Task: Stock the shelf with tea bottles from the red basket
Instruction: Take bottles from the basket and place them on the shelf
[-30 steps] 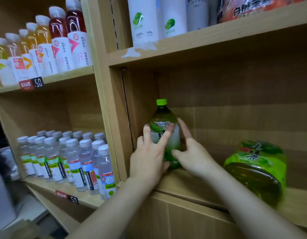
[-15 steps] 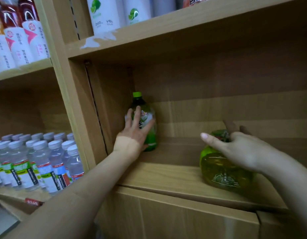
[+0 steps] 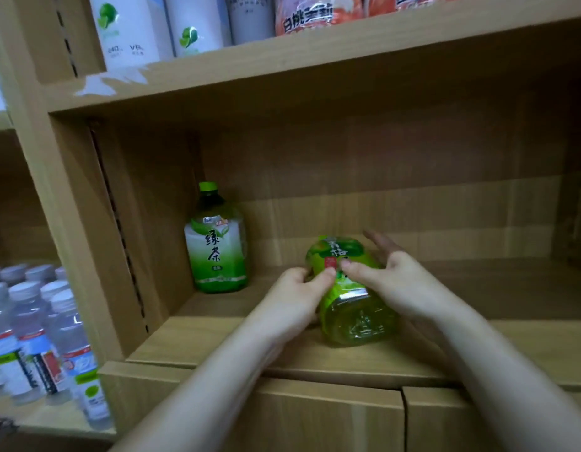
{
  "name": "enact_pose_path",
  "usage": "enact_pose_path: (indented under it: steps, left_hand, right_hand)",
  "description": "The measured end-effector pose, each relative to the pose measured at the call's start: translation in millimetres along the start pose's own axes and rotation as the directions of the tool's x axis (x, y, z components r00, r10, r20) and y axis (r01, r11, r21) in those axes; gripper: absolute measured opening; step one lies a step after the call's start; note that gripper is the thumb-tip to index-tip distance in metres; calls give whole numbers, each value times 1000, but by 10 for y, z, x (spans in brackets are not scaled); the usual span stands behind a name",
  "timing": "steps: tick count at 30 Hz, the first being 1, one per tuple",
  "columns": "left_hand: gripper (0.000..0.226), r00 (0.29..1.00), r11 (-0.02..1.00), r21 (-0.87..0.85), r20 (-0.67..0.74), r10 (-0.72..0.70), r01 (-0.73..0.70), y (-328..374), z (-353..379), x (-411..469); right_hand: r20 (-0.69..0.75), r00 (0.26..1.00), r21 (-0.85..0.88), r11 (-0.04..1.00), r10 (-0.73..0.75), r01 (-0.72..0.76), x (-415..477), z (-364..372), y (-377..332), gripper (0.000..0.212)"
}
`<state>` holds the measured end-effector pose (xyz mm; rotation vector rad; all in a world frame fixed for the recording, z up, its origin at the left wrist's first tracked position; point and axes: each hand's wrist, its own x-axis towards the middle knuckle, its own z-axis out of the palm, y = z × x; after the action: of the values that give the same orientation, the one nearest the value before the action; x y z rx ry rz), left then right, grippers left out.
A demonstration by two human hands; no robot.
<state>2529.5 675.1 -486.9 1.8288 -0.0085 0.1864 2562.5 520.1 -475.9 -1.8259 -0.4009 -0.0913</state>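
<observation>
One green tea bottle with a green cap stands upright in the back left corner of the wooden shelf. A second green tea bottle lies on its side in the middle of the shelf, its base toward me. My left hand holds its left side and my right hand holds its right side, thumbs on top of the label. The red basket is out of view.
The shelf above carries white bottles and orange-labelled packs. Several clear water bottles fill the left bay behind an upright divider. Cabinet doors sit below the shelf. Bare shelf extends right of the lying bottle.
My left hand let go of the upright bottle and moved right onto the lying bottle. My right hand stayed on that bottle. The view shifted right.
</observation>
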Motion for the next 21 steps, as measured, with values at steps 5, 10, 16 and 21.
enact_pose_path:
  steps: [5, 10, 16, 21]
  left_hand:
    - [61, 975, 951, -214, -33, 221, -223, -10, -15, 142]
    - [80, 907, 902, 160, -75, 415, -400, -149, -56, 409]
    - [107, 884, 801, 502, -141, 447, -325, -148, -212, 683]
    - [105, 852, 624, 734, -123, 508, -267, -175, -370, 950]
  right_hand:
    - [-104, 979, -37, 984, -177, 174, 59, 36, -17, 133]
    - [-118, 981, -189, 973, -156, 132, 228, 22, 59, 124]
    - [-103, 979, -523, 847, -176, 97, 601, 218, -100, 110]
    - [-147, 966, -489, 864, -214, 117, 915, 435, 31, 105]
